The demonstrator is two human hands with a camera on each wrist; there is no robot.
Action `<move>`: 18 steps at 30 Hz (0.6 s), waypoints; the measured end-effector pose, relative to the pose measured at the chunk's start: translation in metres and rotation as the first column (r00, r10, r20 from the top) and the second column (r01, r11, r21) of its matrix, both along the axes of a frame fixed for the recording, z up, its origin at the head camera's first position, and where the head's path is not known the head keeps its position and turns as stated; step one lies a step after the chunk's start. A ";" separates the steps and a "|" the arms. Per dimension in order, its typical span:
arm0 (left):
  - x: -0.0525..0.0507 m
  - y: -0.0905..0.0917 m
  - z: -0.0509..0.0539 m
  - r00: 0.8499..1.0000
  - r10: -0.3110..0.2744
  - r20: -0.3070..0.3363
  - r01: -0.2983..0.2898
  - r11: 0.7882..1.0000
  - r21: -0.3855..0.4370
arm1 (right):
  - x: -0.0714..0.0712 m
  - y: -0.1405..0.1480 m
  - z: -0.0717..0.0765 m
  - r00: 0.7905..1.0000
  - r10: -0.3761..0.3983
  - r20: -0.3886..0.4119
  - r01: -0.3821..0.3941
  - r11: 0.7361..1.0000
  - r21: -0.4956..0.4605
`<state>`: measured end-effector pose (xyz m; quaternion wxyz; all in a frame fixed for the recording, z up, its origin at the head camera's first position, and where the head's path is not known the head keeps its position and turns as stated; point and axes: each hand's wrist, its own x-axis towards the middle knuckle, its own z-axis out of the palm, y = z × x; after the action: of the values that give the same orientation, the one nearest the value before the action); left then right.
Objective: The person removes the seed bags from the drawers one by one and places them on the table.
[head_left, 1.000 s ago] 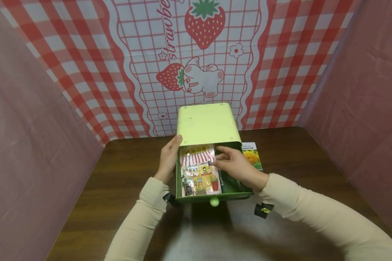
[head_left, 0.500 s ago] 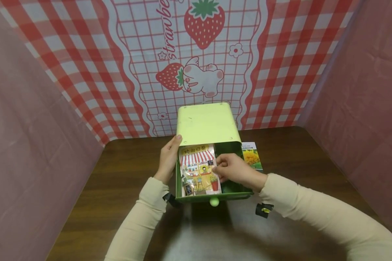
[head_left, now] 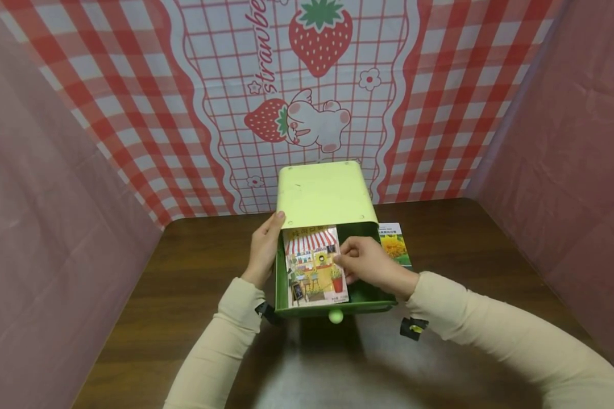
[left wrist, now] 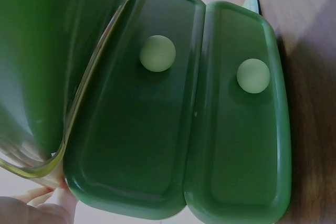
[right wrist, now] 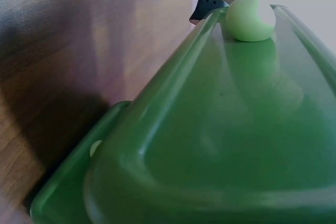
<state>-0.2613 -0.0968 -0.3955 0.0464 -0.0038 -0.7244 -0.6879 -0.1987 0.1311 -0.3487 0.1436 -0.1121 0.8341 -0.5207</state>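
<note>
A small drawer cabinet [head_left: 324, 193] has a pale yellow-green top and a dark green top drawer [head_left: 370, 292] pulled out at the front. Inside the drawer, towards its left, lies a glossy packet [head_left: 312, 270] printed with a striped awning and potted plants. My right hand [head_left: 376, 264] pinches the packet's right edge between thumb and fingers; the fingertips underneath are hidden. My left hand [head_left: 262, 250] holds the cabinet's left side, thumb at the top front corner. In the left wrist view, part of that hand shows at the lower left.
Two lower drawer fronts [left wrist: 136, 129] with round knobs [left wrist: 157, 53] sit closed. On the wooden table [head_left: 194, 272], right of the cabinet, lies another packet [head_left: 396, 244] with yellow flowers. A red-checked strawberry cloth [head_left: 430, 113] hangs close behind.
My right hand's fingers have gone from spread over the drawer to pinching the packet's right edge. The packet has shifted slightly right and towards the front. My left hand has stayed put.
</note>
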 end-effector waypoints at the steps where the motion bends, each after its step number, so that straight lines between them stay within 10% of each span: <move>1: 0.000 0.000 0.000 1.000 -0.003 0.003 0.003 1.000 0.003 | -0.001 0.000 0.000 1.000 -0.003 -0.001 0.003 1.000 -0.001; 18: -0.001 0.001 -0.001 1.000 0.016 0.002 -0.016 1.000 -0.007 | -0.005 0.014 0.014 0.999 -0.031 0.041 0.032 0.999 -0.007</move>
<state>-0.2622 -0.0962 -0.3961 0.0513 0.0025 -0.7269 -0.6848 -0.2033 0.1448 -0.3348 0.1521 -0.0888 0.8305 -0.5284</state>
